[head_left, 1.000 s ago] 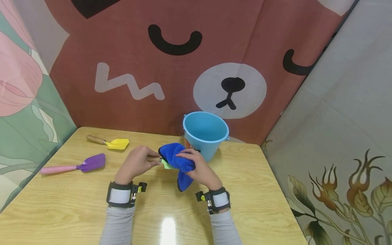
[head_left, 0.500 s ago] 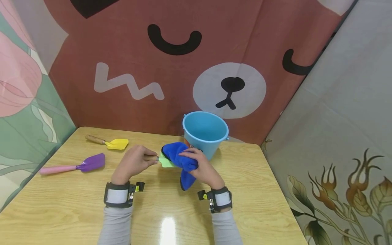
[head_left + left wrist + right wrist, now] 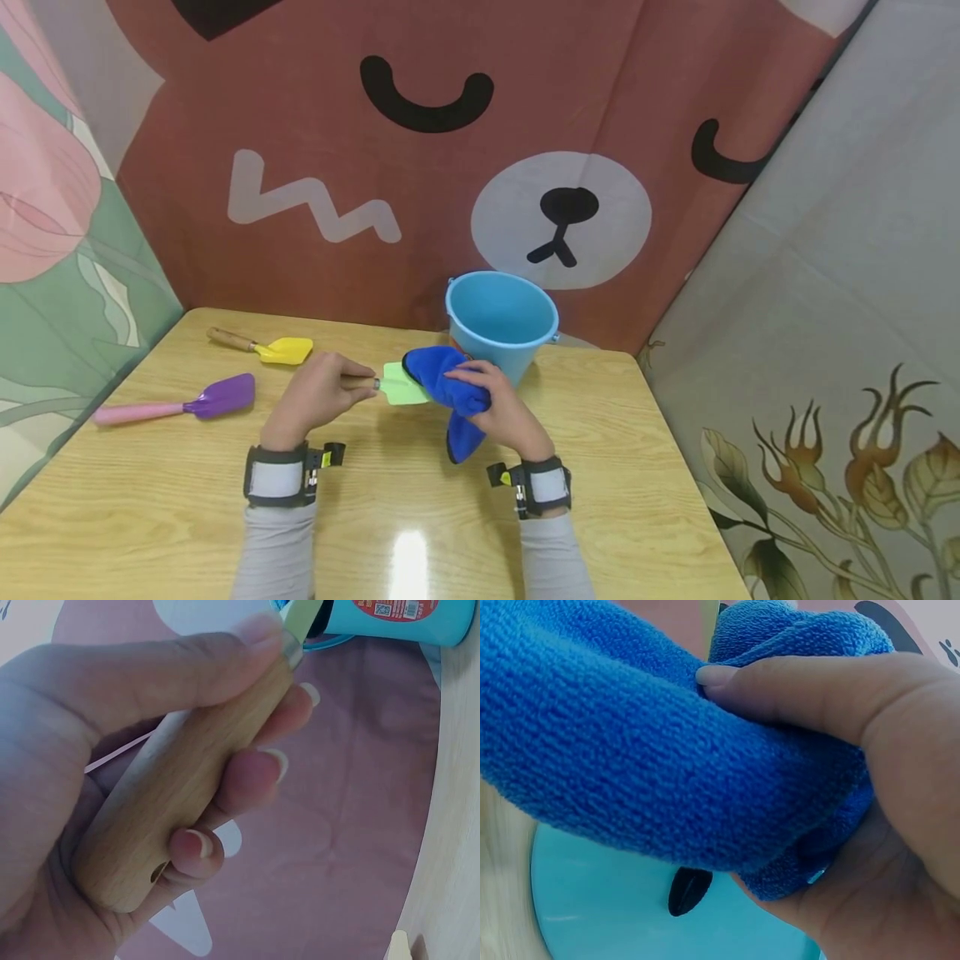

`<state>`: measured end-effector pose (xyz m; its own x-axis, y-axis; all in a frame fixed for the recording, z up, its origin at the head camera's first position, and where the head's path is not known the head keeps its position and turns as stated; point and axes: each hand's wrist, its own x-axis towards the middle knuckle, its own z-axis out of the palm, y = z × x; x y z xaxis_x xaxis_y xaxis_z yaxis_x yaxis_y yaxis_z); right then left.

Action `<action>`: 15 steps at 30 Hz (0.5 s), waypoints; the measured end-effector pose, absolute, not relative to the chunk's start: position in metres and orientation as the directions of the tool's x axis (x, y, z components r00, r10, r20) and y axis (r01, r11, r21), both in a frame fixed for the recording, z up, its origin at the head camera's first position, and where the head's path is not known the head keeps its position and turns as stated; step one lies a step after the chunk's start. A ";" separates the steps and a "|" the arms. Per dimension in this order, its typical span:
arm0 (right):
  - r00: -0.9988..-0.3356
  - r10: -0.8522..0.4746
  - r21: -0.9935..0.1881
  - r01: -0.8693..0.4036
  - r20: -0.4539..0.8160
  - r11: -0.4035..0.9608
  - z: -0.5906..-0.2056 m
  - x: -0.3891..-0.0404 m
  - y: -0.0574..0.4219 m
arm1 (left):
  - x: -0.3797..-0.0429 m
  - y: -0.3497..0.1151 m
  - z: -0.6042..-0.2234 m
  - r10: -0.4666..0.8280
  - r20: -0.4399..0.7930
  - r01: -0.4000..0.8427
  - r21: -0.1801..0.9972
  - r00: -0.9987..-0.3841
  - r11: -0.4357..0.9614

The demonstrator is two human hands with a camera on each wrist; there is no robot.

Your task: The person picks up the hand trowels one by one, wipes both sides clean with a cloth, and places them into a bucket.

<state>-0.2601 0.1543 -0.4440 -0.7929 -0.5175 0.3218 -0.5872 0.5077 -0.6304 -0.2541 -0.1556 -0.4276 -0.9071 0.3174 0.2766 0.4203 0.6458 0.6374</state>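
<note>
My left hand grips the wooden handle of a small toy shovel, its fingers curled round the wood. The shovel's light green blade points right, held above the table. A blue cloth with dark edging is bunched in my right hand and wraps the blade's far end, hiding its tip. In the right wrist view the thumb presses into the folded cloth, and a sliver of the blade shows behind it. One corner of the cloth hangs down toward the table.
A light blue bucket stands upright just behind the right hand. On the left of the wooden table lie a yellow shovel with a wooden handle and a purple shovel with a pink handle. Printed curtains rise along the table's back and sides.
The left hand has drawn the shovel leftward while the right hand and cloth have shifted slightly right. More of the green blade now shows outside the cloth.
</note>
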 end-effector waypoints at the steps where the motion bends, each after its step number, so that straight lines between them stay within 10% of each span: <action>1: -0.797 -0.512 -0.630 -0.582 0.319 0.513 -0.444 -0.260 0.155 | -0.254 -0.156 -0.428 0.315 0.276 0.418 0.637 -0.908 0.648; 15: -0.811 -0.424 -0.626 -0.583 0.404 0.518 -0.441 -0.262 0.166 | -0.255 -0.159 -0.430 0.298 0.295 0.419 0.623 -0.908 0.661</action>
<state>-0.2623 0.1658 -0.4412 -0.8108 -0.4237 0.4038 -0.5826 0.5181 -0.6262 -0.2554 -0.1586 -0.4300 -0.9078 0.2981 0.2950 0.4193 0.6608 0.6226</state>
